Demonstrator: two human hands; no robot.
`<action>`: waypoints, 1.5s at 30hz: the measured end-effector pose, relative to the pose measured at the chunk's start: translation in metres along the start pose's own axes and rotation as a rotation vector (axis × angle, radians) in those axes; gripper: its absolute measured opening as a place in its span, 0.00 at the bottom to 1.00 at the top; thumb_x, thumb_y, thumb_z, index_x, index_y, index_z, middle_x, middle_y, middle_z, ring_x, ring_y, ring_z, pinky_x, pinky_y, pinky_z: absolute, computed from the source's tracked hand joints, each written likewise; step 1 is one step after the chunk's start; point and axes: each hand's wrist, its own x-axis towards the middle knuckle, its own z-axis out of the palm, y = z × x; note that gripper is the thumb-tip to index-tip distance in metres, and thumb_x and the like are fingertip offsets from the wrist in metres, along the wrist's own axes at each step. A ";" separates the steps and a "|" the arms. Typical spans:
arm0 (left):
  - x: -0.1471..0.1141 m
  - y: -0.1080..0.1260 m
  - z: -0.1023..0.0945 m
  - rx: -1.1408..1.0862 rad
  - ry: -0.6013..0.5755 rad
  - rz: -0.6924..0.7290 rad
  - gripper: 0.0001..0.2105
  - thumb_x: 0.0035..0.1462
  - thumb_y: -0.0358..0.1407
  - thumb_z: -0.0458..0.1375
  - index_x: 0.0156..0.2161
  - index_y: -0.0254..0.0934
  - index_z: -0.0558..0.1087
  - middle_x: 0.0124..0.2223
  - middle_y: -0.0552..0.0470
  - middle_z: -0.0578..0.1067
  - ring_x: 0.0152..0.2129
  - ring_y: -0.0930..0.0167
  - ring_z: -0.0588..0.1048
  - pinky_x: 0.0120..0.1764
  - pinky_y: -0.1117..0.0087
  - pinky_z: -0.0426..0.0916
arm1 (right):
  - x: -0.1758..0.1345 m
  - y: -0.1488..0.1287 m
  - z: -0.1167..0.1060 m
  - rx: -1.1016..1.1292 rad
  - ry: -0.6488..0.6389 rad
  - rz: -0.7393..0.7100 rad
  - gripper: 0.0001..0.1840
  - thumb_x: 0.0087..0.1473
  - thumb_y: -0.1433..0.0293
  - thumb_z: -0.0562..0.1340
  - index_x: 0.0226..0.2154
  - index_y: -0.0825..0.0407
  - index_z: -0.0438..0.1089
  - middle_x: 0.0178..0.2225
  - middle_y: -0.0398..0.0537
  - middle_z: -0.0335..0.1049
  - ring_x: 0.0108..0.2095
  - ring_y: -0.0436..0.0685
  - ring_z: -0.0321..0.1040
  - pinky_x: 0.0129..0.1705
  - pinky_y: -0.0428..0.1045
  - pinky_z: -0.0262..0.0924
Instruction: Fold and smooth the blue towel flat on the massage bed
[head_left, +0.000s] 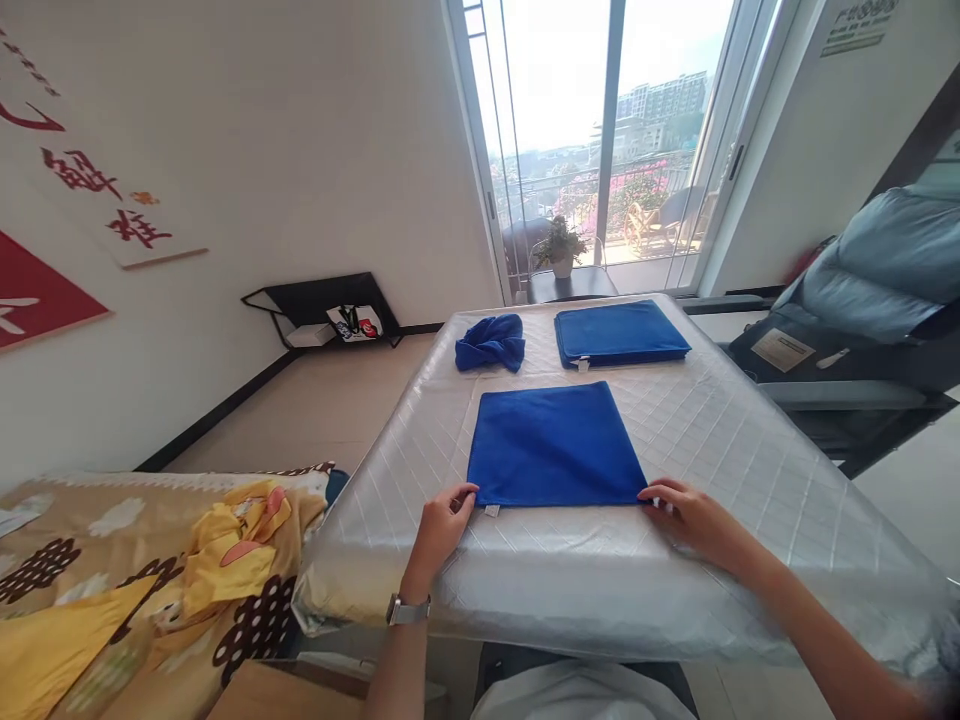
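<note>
A square blue cushion cover (555,446) lies flat on the silver quilted table cover (720,450), with a small white tag at its near left edge. My left hand (445,528), a watch on its wrist, pinches the near left corner between thumb and fingers. At the near right corner, my right hand (686,512) is closed on the fabric in the same way. Beyond it on the right sits a neat stack of folded blue covers (622,333), a white tag showing at the front. To the left of that stack lies a crumpled blue cloth (490,343).
A bed with a patterned sheet (112,515) and yellow clothes (232,550) is at the left. A grey recliner (862,290) stands along the right side. Past the table's far edge, a potted plant (561,250) rests on a chair before glass doors. A cardboard box (289,690) is below left.
</note>
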 end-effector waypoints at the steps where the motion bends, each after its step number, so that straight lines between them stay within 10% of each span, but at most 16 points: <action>1: 0.000 0.000 -0.001 -0.011 -0.004 -0.007 0.14 0.58 0.41 0.55 0.43 0.40 0.80 0.43 0.49 0.82 0.39 0.64 0.80 0.45 0.63 0.73 | -0.006 0.001 0.000 0.016 0.019 -0.001 0.16 0.64 0.59 0.55 0.45 0.41 0.78 0.46 0.51 0.76 0.37 0.60 0.76 0.39 0.56 0.73; 14: 0.011 0.003 -0.023 0.087 0.107 0.180 0.15 0.61 0.49 0.58 0.41 0.43 0.81 0.40 0.49 0.81 0.36 0.65 0.78 0.43 0.65 0.72 | 0.014 -0.009 -0.001 -0.137 0.140 -0.193 0.16 0.68 0.63 0.51 0.43 0.46 0.74 0.43 0.52 0.76 0.34 0.57 0.76 0.35 0.53 0.72; 29: 0.004 0.104 -0.125 0.099 0.102 0.492 0.10 0.62 0.44 0.62 0.42 0.43 0.81 0.35 0.55 0.81 0.29 0.72 0.78 0.36 0.73 0.72 | -0.021 -0.090 -0.125 -0.149 0.493 -0.375 0.12 0.57 0.68 0.68 0.45 0.42 0.76 0.41 0.41 0.79 0.36 0.54 0.77 0.28 0.45 0.74; 40: 0.112 0.122 -0.129 -0.053 -0.050 0.377 0.19 0.50 0.53 0.68 0.35 0.37 0.81 0.23 0.54 0.78 0.22 0.71 0.76 0.28 0.72 0.70 | 0.041 -0.092 -0.163 -0.253 0.458 -0.303 0.16 0.61 0.54 0.62 0.38 0.47 0.80 0.30 0.42 0.79 0.27 0.53 0.75 0.30 0.49 0.71; 45: 0.164 0.150 -0.118 -0.132 0.110 0.361 0.20 0.53 0.49 0.67 0.40 0.31 0.79 0.19 0.60 0.74 0.15 0.75 0.73 0.24 0.72 0.69 | 0.107 -0.083 -0.185 -0.275 0.563 -0.126 0.17 0.61 0.55 0.62 0.38 0.50 0.79 0.28 0.43 0.78 0.29 0.56 0.75 0.36 0.52 0.69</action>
